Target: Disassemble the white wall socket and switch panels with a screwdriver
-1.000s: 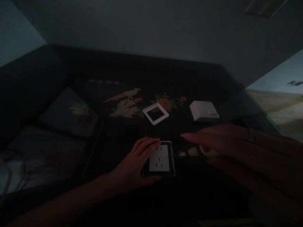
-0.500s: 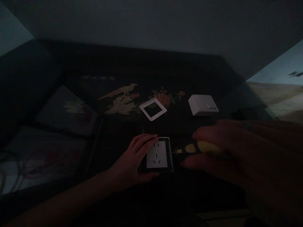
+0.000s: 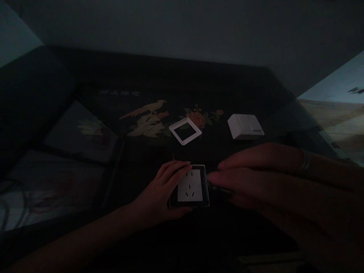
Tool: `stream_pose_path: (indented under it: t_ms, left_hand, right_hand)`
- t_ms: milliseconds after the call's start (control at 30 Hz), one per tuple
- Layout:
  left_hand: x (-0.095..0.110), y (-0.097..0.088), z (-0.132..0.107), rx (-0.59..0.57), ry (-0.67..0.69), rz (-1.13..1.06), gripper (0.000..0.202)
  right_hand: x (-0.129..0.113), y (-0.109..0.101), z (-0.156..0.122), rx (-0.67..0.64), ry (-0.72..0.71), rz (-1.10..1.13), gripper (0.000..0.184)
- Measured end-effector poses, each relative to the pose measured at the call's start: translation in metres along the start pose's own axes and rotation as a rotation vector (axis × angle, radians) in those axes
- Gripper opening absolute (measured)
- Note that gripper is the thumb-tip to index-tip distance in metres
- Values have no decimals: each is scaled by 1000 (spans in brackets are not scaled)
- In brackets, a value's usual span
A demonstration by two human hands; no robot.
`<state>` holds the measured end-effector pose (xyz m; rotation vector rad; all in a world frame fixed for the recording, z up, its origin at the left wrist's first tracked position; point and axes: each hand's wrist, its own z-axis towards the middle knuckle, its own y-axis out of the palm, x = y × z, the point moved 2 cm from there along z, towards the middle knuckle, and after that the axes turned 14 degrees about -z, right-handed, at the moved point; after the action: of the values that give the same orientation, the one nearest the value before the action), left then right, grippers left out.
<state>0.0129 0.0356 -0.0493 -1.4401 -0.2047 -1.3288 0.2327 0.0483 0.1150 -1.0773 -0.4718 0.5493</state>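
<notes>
The light is very dim. A wall socket [image 3: 190, 185], white-faced in a dark frame, lies flat on the dark tabletop [image 3: 136, 163]. My left hand [image 3: 159, 197] grips its left side, fingers on the top edge and thumb at the lower edge. My right hand [image 3: 270, 178], with a ring on one finger, reaches in from the right, its fingers closed around a screwdriver [image 3: 217, 187]. Only the thin shaft shows, its tip at the socket's right edge. The handle is hidden under my fingers.
A white square cover frame [image 3: 185, 131] lies beyond the socket on a bird and flower print. A white switch box [image 3: 245, 126] sits to its right. Dim flat panels [image 3: 82, 132] lie at the left. The table's right edge runs along a pale floor [image 3: 335, 117].
My right hand has moved left and closed over the screwdriver's yellow handle, which showed earlier. The shaft tip has reached the socket's right edge. My left hand has stayed on the socket.
</notes>
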Motion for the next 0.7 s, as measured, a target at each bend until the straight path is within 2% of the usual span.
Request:
stream_pose_path:
  t_ms: [67, 167, 367, 467, 600, 700]
  left_hand:
    - [1, -1, 1, -16, -14, 1, 91]
    - [3, -2, 2, -46, -44, 0, 91]
    - [3, -1, 1, -18, -28, -6, 95]
    - [1, 0, 0, -11, -23, 6, 93]
    - [2, 0, 0, -25, -35, 2, 90]
    - [2, -1, 1, -19, -25, -13, 90]
  right_hand:
    - [-1, 2, 6, 83, -14, 0, 15]
    - [-5, 3, 14, 155, -9, -4, 17]
    - [-3, 0, 4, 31, 16, 89, 41]
    - [-6, -2, 0, 82, -7, 129, 32]
    - [-10, 0, 6, 148, 88, 17, 11]
    - [-9, 2, 10, 136, 32, -35, 25]
